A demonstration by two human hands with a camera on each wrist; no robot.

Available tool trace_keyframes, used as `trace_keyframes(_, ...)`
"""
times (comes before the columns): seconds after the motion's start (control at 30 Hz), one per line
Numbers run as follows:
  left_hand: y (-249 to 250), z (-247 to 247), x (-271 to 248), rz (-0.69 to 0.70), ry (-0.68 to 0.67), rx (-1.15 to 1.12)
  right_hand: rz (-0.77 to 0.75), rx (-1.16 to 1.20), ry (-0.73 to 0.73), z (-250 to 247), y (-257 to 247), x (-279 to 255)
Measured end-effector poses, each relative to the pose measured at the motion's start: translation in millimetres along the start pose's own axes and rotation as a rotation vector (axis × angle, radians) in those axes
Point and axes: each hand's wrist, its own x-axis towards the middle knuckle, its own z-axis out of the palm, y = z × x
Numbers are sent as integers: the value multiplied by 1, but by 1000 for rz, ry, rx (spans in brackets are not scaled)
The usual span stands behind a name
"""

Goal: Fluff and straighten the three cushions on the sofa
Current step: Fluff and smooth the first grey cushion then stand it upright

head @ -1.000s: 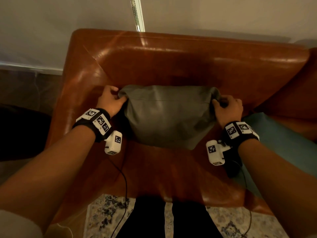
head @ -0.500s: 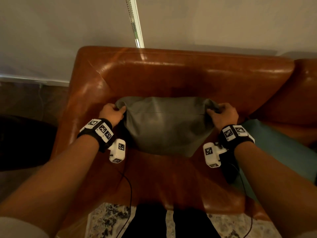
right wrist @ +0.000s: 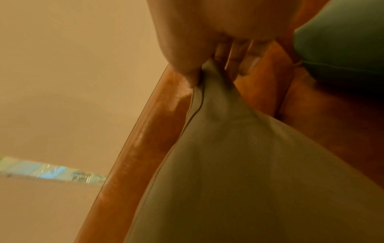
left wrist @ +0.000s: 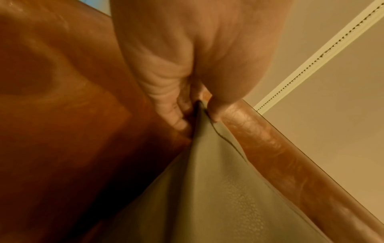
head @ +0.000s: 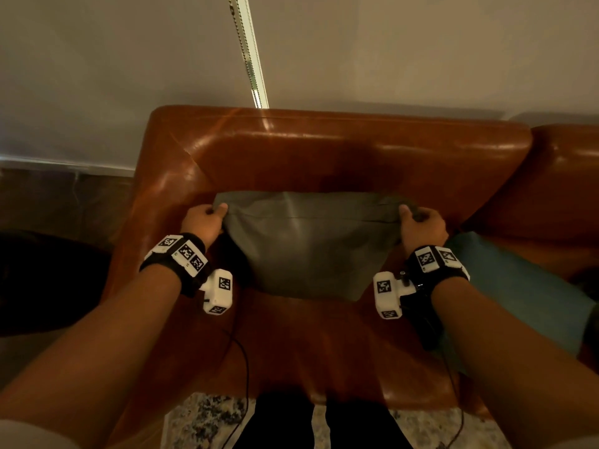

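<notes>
Grey cushion (head: 308, 244) held by its top corners
Left hand (head: 202, 222) and right hand (head: 421, 226) fingers pinch one corner each (sofa (head: 324, 150) backrest just beyond).

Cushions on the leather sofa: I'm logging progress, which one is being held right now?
The grey-green cushion, pinched at both top corners; the teal cushion lies untouched.

No readable txt, brand, label or nr in any view. Only markings: b/w square fiducial tags on the left wristband (head: 183, 254), right wristband (head: 436, 259) and the white wrist cam housings (head: 220, 291) — patterns, not chars.
</notes>
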Motion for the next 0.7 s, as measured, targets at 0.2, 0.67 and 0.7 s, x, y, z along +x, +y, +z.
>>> trace_keyframes(0.2, 10, 0, -3, 79, 73, 0, -37, 68, 64, -10, 7, 13)
trace_keyframes(0.67, 41, -3, -28, 408, 99, 266, -231, -114, 57, -48, 4, 36)
trace_keyframes(0.7, 43, -2, -43, 502, 108, 317, -316, -97, 41, -53, 1, 30)
